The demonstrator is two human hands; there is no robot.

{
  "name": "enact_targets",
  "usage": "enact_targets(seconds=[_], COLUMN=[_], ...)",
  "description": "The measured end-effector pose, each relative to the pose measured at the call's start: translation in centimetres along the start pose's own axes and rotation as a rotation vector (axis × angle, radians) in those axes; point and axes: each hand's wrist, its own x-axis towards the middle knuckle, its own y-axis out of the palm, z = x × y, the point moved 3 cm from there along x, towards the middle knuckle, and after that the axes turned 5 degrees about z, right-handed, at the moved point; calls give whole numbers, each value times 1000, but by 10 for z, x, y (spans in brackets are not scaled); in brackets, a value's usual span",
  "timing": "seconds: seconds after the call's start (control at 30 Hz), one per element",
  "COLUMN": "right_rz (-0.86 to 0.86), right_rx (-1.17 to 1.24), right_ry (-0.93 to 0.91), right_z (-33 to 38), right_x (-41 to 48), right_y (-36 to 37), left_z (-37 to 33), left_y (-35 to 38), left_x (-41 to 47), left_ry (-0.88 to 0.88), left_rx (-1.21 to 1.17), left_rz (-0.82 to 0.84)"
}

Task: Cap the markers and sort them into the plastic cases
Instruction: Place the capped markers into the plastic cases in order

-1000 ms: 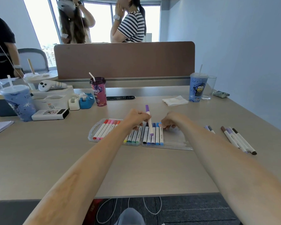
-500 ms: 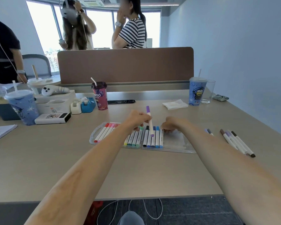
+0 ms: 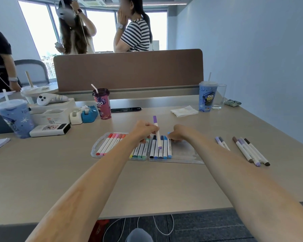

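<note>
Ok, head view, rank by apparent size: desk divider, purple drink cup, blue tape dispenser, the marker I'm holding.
1. Desk divider
2. Purple drink cup
3. Blue tape dispenser and held marker: unsure; marker longer but thinner, nearer.

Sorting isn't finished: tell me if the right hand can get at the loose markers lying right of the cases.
Probably yes: the loose markers lie uncovered on the table, with nothing between them and the right hand.
</note>
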Motion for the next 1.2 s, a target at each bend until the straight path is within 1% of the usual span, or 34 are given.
enact_targets(seconds=[0.23,0.5,0.57,0.63,0.73,0.8,0.9,1.0,1.2], right_rz=[18,71,66,61,-7,-73,-130,-205,-276], right_rx=[-19,-151,-136,-98,-13,85,248,331,379], right_ry=[-8,1,4,23,37,14,-47,-120,-155], right_z=[5,5,6,5,-4,-13,-27,-43,-71], right_x=[1,8,9,13,18,18,17,12,-5], right_y=[4,0,0,3,7,5,1,-7,-14], left_z=[2,10,12,13,13,10,2,-8,-19], left_y=[-6,-7,-7,-5,-2,3,11,20,47], left_x=[-2,1,3,4,5,3,2,2,8], left_ry=[12,11,4,-5,-12,-9,-16,-64,-142], left_rx=[-9,-21,-26,-31,-43,-36,-15,56,292], left_rz=[-7,-13,-13,-16,-5,11,28,55,143])
